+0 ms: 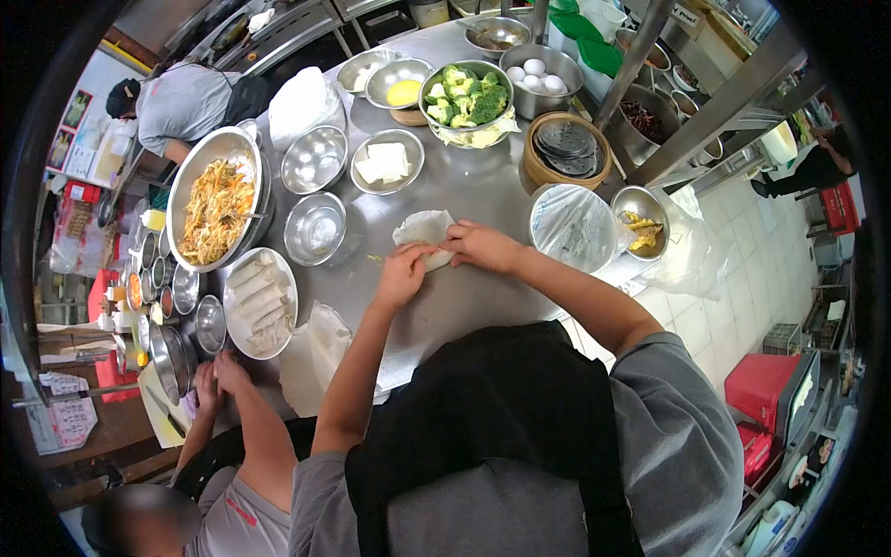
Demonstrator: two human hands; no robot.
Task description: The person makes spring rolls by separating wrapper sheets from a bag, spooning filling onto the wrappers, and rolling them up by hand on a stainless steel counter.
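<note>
A thin pale spring roll wrapper (pixel 422 226) lies on the steel table, its near part folded into a roll under my fingers. My left hand (pixel 403 276) grips the roll's left side, fingers bent over it. My right hand (pixel 480 248) pinches the right end, thumb close to the left fingers. Any filling inside is hidden. To the left, a white oval plate (pixel 285 330) carries several finished spring rolls (pixel 258 295). A stack of loose wrappers (pixel 314 367) lies beside my left forearm. Above the plate stands a large bowl (pixel 179 176) of shredded vegetable filling (pixel 219 212).
Steel bowls hold white blocks (pixel 383 163), broccoli (pixel 467 94) and eggs (pixel 546 80) at the back. A bamboo steamer (pixel 530 169) and plastic-covered container (pixel 574 228) stand right. A co-worker's hands (pixel 221 379) are at lower left; another person (pixel 190 100) bends over at upper left.
</note>
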